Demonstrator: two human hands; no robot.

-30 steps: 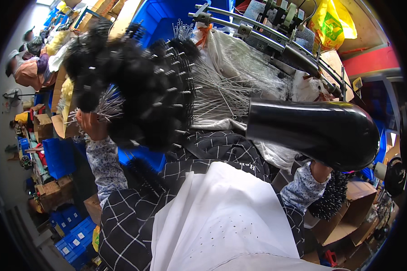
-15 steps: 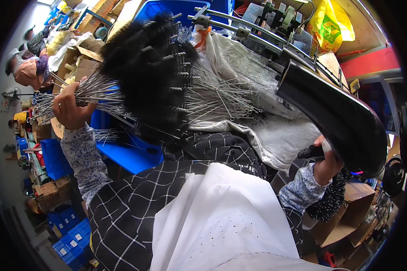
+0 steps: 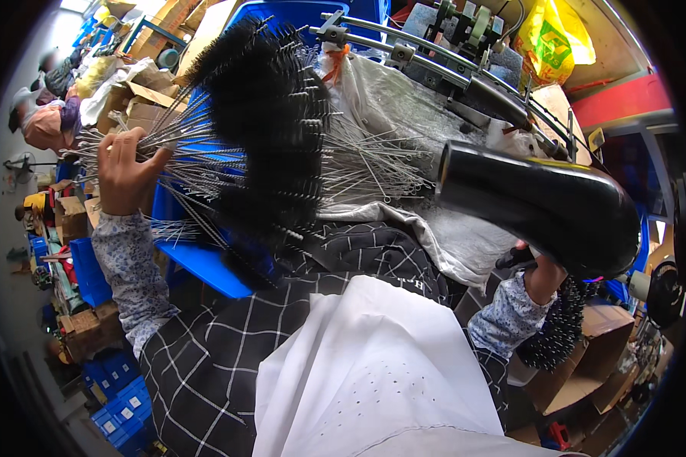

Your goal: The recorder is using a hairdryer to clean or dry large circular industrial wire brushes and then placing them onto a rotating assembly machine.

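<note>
My left hand (image 3: pixel 126 171) is closed around the twisted wire stems of a bundle of black-bristled wire brushes (image 3: pixel 270 137). Their bristle ends fan out to the right, above my lap. On the right, my right hand (image 3: pixel 545 276) grips a black hair dryer (image 3: pixel 537 204) from below; the barrel partly hides the fingers. Its open nozzle points left toward the bristles, with a gap between. Behind the bundle, more looped wire stems (image 3: pixel 377 164) lie on a greyish-white cloth (image 3: pixel 476 240).
A metal rod fixture (image 3: pixel 427 61) stands at the back, beside a yellow plastic bag (image 3: pixel 552 46). Blue bins (image 3: pixel 206 266) sit under and behind the brushes. Dark bristles (image 3: pixel 552 335) and a cardboard box (image 3: pixel 587 350) are at lower right. People (image 3: pixel 46 118) appear far left.
The hair dryer has swung left, its nozzle lower and nearer the brushes, the barrel more level. The brush bundle has turned in my left hand and its bristles look more spread.
</note>
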